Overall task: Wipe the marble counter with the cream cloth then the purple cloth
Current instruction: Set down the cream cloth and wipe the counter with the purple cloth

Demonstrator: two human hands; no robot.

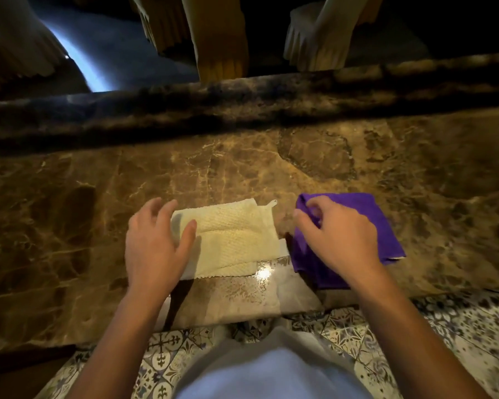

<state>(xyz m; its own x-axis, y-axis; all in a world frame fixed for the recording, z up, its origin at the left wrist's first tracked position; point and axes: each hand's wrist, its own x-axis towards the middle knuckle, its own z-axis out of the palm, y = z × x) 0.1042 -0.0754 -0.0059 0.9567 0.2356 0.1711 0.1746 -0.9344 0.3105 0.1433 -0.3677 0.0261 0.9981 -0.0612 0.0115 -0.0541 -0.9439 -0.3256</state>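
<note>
A cream waffle-weave cloth lies folded and flat on the brown marble counter, near its front edge. My left hand rests over the cloth's left edge with fingers spread, holding nothing. A purple cloth lies folded just to the right of the cream one, with a small gap between them. My right hand sits on the purple cloth's left part, fingers curled and pinching its near-left corner.
A raised dark marble ledge runs along the counter's back. Beyond it stand chairs with fringed covers. Patterned floor tiles show below the counter's front edge, and my light shirt fills the bottom middle.
</note>
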